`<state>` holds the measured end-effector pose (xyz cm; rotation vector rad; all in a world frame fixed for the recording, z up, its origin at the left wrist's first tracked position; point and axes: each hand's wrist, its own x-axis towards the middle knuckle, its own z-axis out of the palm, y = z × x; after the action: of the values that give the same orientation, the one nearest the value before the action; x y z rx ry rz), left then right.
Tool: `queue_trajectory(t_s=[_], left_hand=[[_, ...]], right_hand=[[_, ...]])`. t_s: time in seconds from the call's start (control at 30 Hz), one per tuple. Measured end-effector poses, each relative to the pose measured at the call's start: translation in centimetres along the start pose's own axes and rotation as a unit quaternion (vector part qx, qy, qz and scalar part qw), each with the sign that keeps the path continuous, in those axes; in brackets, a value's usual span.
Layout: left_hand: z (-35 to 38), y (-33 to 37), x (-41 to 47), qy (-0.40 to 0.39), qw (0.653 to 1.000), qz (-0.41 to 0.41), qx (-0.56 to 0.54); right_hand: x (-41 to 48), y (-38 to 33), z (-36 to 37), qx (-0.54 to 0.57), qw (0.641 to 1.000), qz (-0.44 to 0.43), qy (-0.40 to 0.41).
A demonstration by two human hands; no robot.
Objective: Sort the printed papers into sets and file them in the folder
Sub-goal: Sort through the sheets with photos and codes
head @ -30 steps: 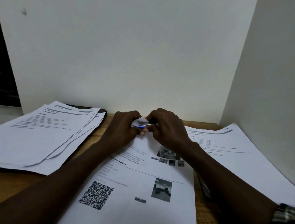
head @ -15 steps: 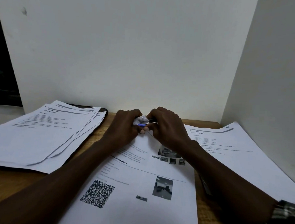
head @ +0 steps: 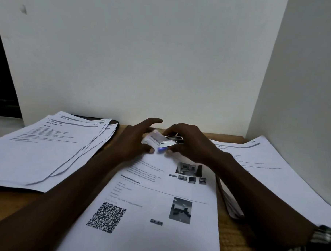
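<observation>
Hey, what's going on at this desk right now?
A person is working through printed papers on a wooden desk. Their right hand grips a small silver stapler with a blue tip at the lifted top corner of the middle white printed set with a QR code. The left hand is open beside that corner. Two more white paper piles lie to the left and right.

left hand (head: 133,141) opened and spread, paper corner (head: 154,138) and stapler (head: 172,142) uncovered
</observation>
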<state>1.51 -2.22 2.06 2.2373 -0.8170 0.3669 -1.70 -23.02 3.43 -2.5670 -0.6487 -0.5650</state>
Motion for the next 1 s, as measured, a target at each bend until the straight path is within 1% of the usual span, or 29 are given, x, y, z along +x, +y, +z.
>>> queue_trajectory(t_s=[0.1, 0.17, 0.27, 0.37, 0.47, 0.53, 0.77, 1.0], left_hand=[[-0.8, -0.3, -0.1, 0.033, 0.998, -0.05, 0.008], [-0.9, -0.5, -0.2, 0.062, 0.996, -0.065, 0.005], [-1.0, -0.6, -0.2, 0.095, 0.99, -0.094, -0.049], [-1.9, -0.5, -0.3, 0.088, 0.988, -0.1, -0.077], [-2.4, -0.2, -0.6, 0.055, 0.985, -0.103, -0.129], [-2.4, -0.1, -0.8, 0.051, 0.983, -0.104, -0.142], [-2.4, 0.0, -0.5, 0.107, 0.977, -0.102, -0.152], [-2.5, 0.5, -0.5, 0.106, 0.981, -0.106, -0.121]], right_hand=[[-0.2, 1.4, -0.8, 0.034, 0.998, 0.058, 0.016], [-0.4, 2.5, -0.8, 0.06, 0.992, 0.098, 0.042], [-0.7, 4.2, 0.1, 0.024, 0.985, 0.157, 0.068], [-0.8, 5.3, 0.8, -0.014, 0.979, 0.193, 0.061], [-0.7, 5.9, 1.4, -0.029, 0.976, 0.208, 0.05], [-0.6, 6.0, 1.8, -0.044, 0.975, 0.214, 0.041], [-0.8, 5.6, 2.2, -0.055, 0.977, 0.207, 0.013], [-0.8, 5.6, 2.0, -0.055, 0.975, 0.215, 0.002]])
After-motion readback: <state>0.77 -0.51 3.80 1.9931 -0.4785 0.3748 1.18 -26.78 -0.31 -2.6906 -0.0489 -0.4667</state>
